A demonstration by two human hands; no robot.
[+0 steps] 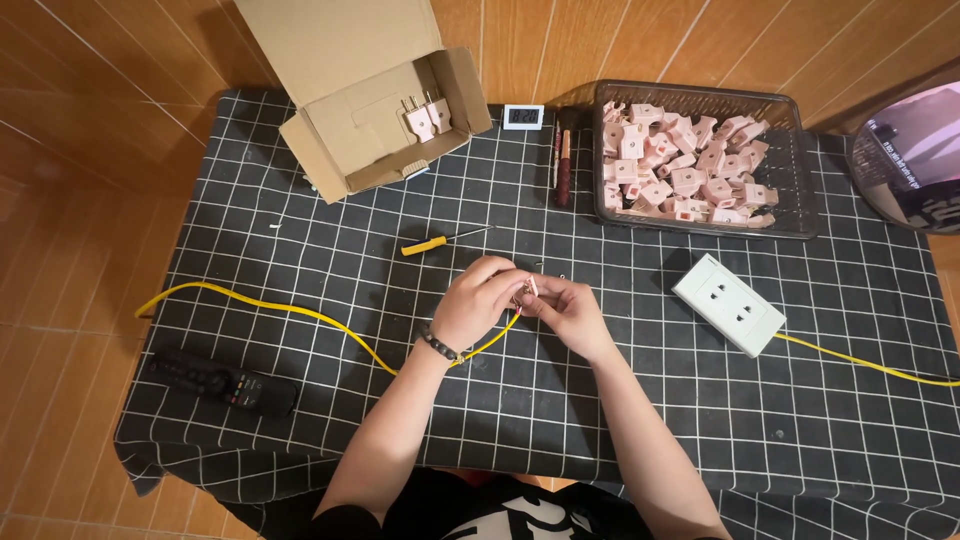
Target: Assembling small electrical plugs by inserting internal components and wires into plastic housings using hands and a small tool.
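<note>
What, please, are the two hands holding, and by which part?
Both hands pinch a small pink plastic plug at the yellow cable's end, fingertips around its body.

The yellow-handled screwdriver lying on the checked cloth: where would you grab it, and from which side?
Best by the yellow handle, probably from above with fingers pinching across it. The screwdriver lies flat and alone on the checked cloth, handle to the left, thin shaft pointing right. The handle is the thicker part, just above the left hand; both hands are pinching a small pink part.

Checked table cloth (pixel 600 420) with screwdriver (pixel 432 243), socket (pixel 728 303).
</note>
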